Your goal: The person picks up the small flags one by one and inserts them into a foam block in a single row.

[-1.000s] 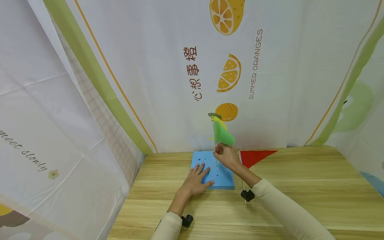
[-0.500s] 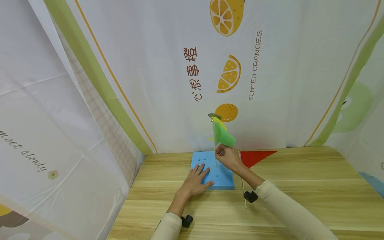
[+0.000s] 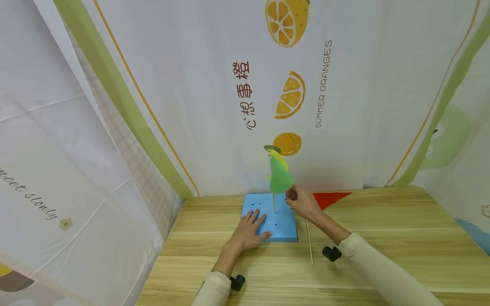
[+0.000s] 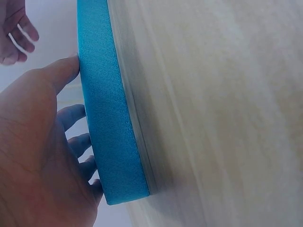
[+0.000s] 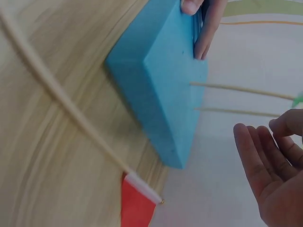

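A blue foam block (image 3: 285,231) with small holes lies on the table. My left hand (image 3: 246,233) presses flat on its front left part, fingers spread. A green flag (image 3: 280,180) stands upright in the block on a thin wooden stick (image 3: 273,203), with a yellow flag (image 3: 282,159) partly hidden behind it. In the right wrist view, two sticks (image 5: 236,89) rise from the block. Just right of the green flag is my right hand (image 3: 304,205), its fingers loosely bent around nothing. The left wrist view shows the block's side (image 4: 111,113) beneath my fingers.
A red triangular flag (image 3: 332,199) lies on the wooden table (image 3: 367,246) right of the block, partly behind my right hand. Its stick (image 3: 309,244) points toward the front edge. A white curtain (image 3: 191,106) printed with oranges hangs behind the table.
My right hand has let go of the green flag's stick and moved to the right. The green flag stays standing, its cloth now hanging more openly. My left hand has kept its place.
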A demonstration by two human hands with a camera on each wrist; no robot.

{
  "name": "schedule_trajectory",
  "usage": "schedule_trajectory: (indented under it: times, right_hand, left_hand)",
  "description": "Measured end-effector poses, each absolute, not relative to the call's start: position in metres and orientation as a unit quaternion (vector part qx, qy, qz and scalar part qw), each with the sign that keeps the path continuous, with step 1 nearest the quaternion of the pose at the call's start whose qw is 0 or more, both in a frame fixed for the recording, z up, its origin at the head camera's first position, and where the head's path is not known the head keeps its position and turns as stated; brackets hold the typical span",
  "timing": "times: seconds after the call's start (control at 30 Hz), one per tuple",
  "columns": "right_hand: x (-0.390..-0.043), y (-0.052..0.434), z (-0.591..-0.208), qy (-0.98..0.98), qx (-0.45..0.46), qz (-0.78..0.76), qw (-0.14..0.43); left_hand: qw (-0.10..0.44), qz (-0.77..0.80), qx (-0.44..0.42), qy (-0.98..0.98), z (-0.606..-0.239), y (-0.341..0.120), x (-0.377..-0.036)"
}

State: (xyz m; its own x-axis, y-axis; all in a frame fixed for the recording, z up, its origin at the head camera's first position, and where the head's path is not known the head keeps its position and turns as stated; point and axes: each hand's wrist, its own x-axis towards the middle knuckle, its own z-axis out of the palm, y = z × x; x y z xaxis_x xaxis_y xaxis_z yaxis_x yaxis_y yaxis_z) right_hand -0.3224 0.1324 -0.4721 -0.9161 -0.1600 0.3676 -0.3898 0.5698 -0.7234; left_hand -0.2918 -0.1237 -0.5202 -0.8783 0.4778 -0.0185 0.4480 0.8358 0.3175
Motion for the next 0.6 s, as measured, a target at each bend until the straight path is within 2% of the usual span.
schedule_trajectory:
  times: [0.6]
  right_hand:
    - [-0.311, 0.188, -0.495, -0.889, 0.141, 0.4, 0.172]
  left_hand:
    - [0.05, 0.159, 0.244, 0.955, -0.518, -0.124, -0.29]
